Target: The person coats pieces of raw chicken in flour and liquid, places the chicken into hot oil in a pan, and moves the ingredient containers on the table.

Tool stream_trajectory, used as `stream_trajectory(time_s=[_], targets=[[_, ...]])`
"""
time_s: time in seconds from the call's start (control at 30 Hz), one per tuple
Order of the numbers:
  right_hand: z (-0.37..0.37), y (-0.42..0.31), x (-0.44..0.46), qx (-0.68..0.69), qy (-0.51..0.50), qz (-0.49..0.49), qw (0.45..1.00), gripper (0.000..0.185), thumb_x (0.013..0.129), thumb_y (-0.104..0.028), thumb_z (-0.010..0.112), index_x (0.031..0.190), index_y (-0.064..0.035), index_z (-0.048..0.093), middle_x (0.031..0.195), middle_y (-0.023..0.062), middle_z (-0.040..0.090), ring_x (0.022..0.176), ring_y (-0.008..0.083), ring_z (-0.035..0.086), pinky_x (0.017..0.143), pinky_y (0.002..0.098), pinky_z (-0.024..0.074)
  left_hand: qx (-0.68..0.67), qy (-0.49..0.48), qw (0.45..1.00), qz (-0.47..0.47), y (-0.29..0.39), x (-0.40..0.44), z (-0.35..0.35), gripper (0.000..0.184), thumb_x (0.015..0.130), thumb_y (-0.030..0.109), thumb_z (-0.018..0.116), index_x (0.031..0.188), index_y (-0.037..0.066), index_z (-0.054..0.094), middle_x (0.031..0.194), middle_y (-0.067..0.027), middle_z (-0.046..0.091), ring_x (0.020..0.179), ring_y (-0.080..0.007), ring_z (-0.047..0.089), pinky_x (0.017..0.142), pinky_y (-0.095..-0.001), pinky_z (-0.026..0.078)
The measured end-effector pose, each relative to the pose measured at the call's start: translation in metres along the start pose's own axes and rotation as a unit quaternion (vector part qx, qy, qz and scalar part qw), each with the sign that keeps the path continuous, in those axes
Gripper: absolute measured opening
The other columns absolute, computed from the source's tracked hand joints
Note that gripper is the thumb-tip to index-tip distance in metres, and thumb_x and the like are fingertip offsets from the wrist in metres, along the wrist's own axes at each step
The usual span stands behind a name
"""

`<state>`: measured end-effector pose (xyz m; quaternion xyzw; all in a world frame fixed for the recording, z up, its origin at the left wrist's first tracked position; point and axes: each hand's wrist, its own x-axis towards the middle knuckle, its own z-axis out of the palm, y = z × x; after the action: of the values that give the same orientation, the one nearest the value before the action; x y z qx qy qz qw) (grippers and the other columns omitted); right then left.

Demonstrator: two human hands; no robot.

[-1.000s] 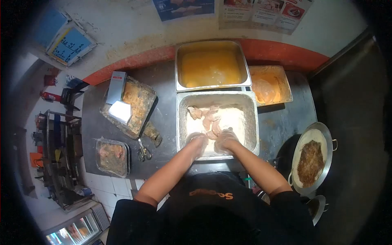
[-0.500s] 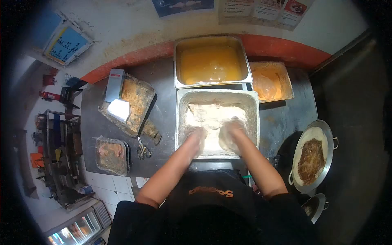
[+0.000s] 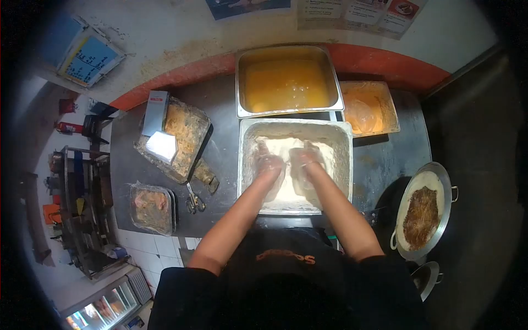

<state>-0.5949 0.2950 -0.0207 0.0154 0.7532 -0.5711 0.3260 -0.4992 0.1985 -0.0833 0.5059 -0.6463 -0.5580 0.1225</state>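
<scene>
A deep metal pan (image 3: 351, 165) stands in front of me with white flour (image 3: 289, 190) in it. Both my hands are inside, in what look like thin clear plastic gloves. My left hand (image 3: 269, 165) is on the left side of the flour, with its fingers toward the pan's far wall. My right hand (image 3: 306, 160) is a short gap to the right, pointing the same way. Motion and flour smear the fingers of both, so whether anything lies in them is unclear.
Behind is a metal pan of yellow liquid (image 3: 286, 82); an orange-coated tray (image 3: 379, 110) is right of it. Leftward lie a crumb-covered tray (image 3: 184, 132) with a metal box (image 3: 156, 113), scissors (image 3: 193, 201) and a wrapped tray (image 3: 151, 209). A frying pan (image 3: 423, 212) stands right.
Both hands have shifted forward in the flour and slightly closer together. Pale lumps that showed near the pan's far side no longer show there; bare flour is visible between the hands.
</scene>
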Motion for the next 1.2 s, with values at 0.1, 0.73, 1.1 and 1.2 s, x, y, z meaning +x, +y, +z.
stream_trajectory(time_s=[0.1,0.73,1.1,1.2], targets=[[0.033,-0.019,0.0,-0.388,0.043,-0.003,0.92,0.055,0.078,-0.023,0.05,0.13,-0.0092,0.039,0.127,0.021,0.044,0.118,0.0328,0.043,0.098,0.0363,0.0342,0.074,0.013,0.997,0.01,0.042,-0.003,0.001,0.07,0.079,0.009,0.053,0.139,0.006,0.018,0.112,-0.0155,0.05,0.098,-0.0246,0.054,0.083,-0.0343,0.046],[0.007,0.062,-0.007,-0.264,-0.088,-0.13,0.952,0.053,0.081,-0.04,0.056,0.113,0.002,0.052,0.11,0.0222,0.056,0.102,0.0286,0.054,0.084,0.0348,0.043,-0.28,-0.274,0.885,-0.251,0.029,-0.038,-0.008,0.028,0.093,0.031,0.042,0.11,0.012,0.053,0.085,-0.0055,0.057,0.068,-0.0167,0.055,0.061,-0.0324,0.049],[0.013,0.022,0.036,-0.326,-0.016,0.001,0.945,0.06,0.089,-0.043,0.039,0.128,0.0027,0.04,0.13,0.0264,0.041,0.12,0.0352,0.041,0.098,0.0387,0.0332,0.007,-0.192,0.981,-0.019,0.01,0.031,0.019,0.052,0.086,0.035,0.047,0.125,0.001,0.044,0.117,-0.0155,0.054,0.109,-0.0262,0.05,0.09,-0.0364,0.04],[0.034,0.04,0.041,-0.302,-0.084,-0.028,0.949,0.071,0.087,-0.048,0.039,0.136,0.0014,0.025,0.141,0.0245,0.023,0.128,0.0338,0.032,0.105,0.0369,0.0247,-0.117,-0.202,0.971,-0.055,0.051,-0.005,0.02,0.047,0.089,0.035,0.046,0.123,0.003,0.046,0.113,-0.0119,0.055,0.103,-0.0213,0.051,0.086,-0.0323,0.041]])
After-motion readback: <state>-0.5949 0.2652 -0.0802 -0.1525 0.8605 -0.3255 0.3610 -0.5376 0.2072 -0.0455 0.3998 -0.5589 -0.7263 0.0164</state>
